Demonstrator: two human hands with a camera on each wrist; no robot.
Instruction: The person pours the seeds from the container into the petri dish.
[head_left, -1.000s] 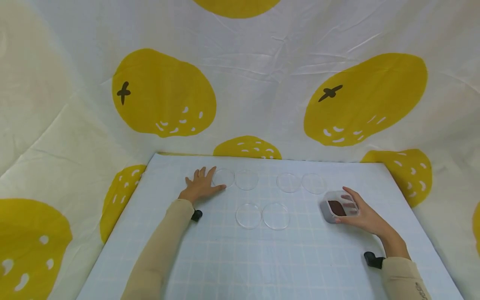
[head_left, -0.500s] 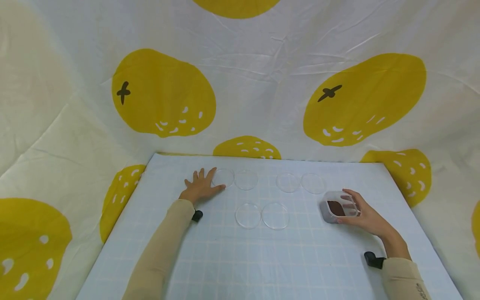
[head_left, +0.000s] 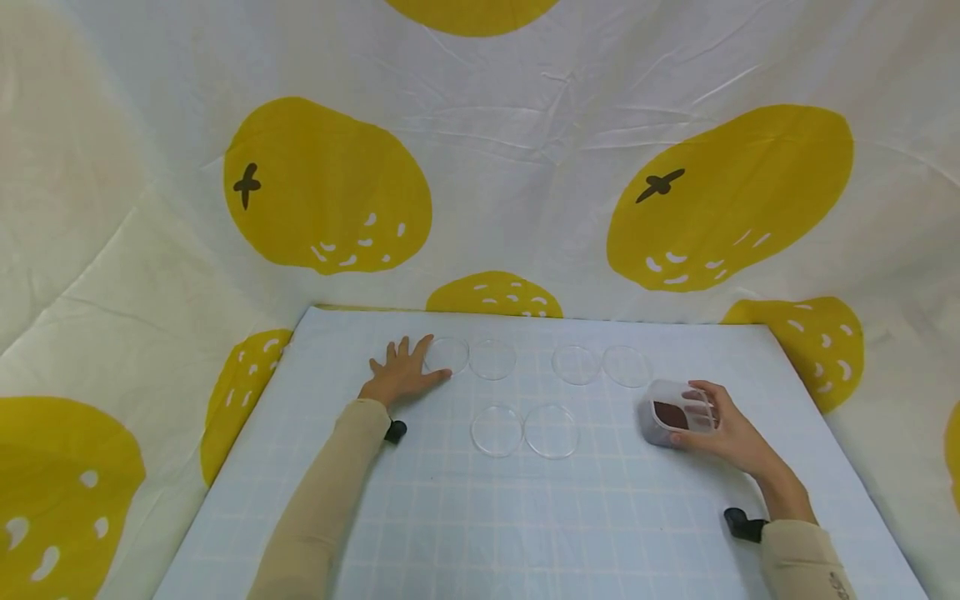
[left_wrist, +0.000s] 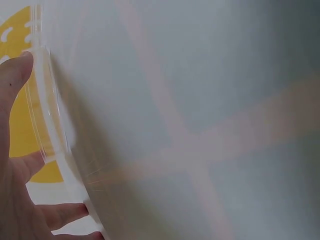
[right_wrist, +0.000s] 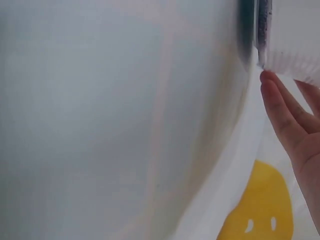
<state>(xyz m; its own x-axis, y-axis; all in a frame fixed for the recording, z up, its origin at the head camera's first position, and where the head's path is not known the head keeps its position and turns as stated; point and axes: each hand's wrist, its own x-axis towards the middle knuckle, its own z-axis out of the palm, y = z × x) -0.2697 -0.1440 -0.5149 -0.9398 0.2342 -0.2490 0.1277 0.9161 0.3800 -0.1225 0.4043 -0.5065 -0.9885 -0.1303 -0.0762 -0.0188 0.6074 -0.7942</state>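
My left hand (head_left: pixel 403 372) is spread at the back left of the table, its thumb and index finger on opposite sides of a clear round petri dish (head_left: pixel 447 356). In the left wrist view that dish (left_wrist: pixel 45 107) stands between the thumb tip and the index fingertip. On the right, my right hand (head_left: pixel 731 433) holds a clear square plastic container (head_left: pixel 649 421) by its right side. Dark brown matter (head_left: pixel 669 414) lies in the container. Only part of the container wall (right_wrist: pixel 295 35) and several fingertips show in the right wrist view.
A second clear dish (head_left: pixel 492 359) sits beside the left one. Another pair, a dish (head_left: pixel 576 365) and its neighbour (head_left: pixel 626 367), lies at the back right. Two more, a dish (head_left: pixel 497 431) and one beside it (head_left: pixel 551 431), are nearer the middle. A pale blue checked cloth (head_left: pixel 510 533) covers the table.
My right hand's fingers and wrist have shifted slightly around the container, which stays in nearly the same place. The left hand and the dishes have not visibly moved.
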